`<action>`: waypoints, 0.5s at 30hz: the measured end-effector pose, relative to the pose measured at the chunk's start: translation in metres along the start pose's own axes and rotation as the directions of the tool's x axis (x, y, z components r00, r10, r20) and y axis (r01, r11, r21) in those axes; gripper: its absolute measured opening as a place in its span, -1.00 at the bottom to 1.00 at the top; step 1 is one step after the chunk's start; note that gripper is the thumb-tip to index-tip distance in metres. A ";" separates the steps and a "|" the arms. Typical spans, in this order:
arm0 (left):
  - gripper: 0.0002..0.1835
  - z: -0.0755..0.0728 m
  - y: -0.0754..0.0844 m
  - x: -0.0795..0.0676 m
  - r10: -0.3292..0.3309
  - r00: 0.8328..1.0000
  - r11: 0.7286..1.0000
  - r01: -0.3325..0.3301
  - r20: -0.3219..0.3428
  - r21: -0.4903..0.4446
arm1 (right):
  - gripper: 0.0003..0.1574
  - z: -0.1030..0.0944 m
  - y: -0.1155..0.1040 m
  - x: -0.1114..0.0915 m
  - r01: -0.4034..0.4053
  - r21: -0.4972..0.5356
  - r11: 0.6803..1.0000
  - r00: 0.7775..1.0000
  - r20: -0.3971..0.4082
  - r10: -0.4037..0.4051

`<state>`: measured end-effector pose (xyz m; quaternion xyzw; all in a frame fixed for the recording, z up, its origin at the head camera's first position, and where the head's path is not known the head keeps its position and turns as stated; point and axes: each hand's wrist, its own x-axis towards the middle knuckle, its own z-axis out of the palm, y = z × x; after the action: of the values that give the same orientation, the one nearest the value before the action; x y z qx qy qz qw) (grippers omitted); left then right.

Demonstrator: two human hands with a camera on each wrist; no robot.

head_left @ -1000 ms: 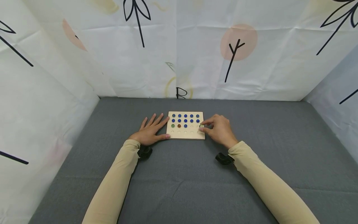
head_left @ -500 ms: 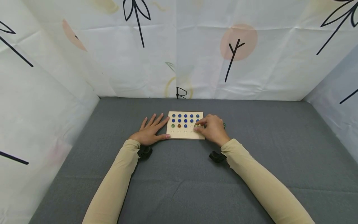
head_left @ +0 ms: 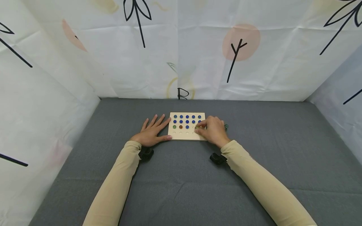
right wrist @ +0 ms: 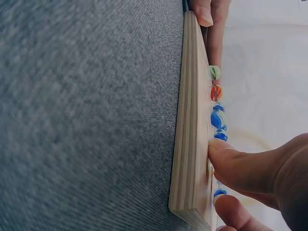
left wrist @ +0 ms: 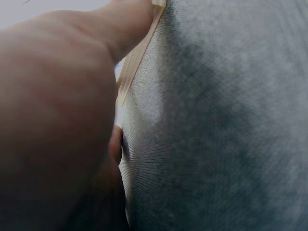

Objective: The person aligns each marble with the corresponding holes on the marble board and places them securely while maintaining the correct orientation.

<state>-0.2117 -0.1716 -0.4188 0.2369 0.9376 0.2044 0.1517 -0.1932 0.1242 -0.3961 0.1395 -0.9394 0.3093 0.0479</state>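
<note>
A pale wooden board (head_left: 183, 136) with rows of round hollows lies on the grey cloth. Blue marbles fill its two far rows, partly covered at the right. The third row has a green marble (head_left: 174, 126), an orange-brown marble (head_left: 180, 126) and a blue marble (head_left: 187, 127). My left hand (head_left: 151, 133) lies spread beside the board, thumb and index finger touching its left edge. My right hand (head_left: 213, 130) pinches a greenish marble (head_left: 196, 127) at the third row, right of the blue one. In the right wrist view, thumb and fingers hide most of that marble.
Green marbles (head_left: 226, 127) lie on the cloth just beyond my right hand, partly hidden by it. A white patterned curtain (head_left: 198, 62) rises behind the grey table (head_left: 175, 188). Several hollows in the nearest row show no marble.
My right hand has moved left along the third row with the greenish marble, from the board's right edge. Green marbles on the cloth have come into view behind it. The left hand stays put.
</note>
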 end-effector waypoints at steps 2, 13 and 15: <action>0.01 0.000 0.000 0.000 0.001 1.000 1.000 -0.001 0.001 -0.003 | -0.75 0.001 -0.001 0.001 0.001 -0.005 1.000 1.000 -0.001 -0.001; 0.01 0.002 -0.005 0.004 -0.010 1.000 1.000 0.010 0.002 0.009 | -0.73 0.004 -0.007 0.009 -0.004 -0.029 1.000 1.000 0.006 0.004; 0.00 0.003 -0.005 0.004 -0.013 1.000 1.000 0.013 0.002 0.009 | -0.73 0.004 -0.007 0.010 -0.004 -0.032 0.999 1.000 0.006 0.004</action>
<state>-0.2158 -0.1730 -0.4243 0.2317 0.9399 0.1987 0.1531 -0.2006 0.1136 -0.3937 0.1377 -0.9446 0.2941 0.0467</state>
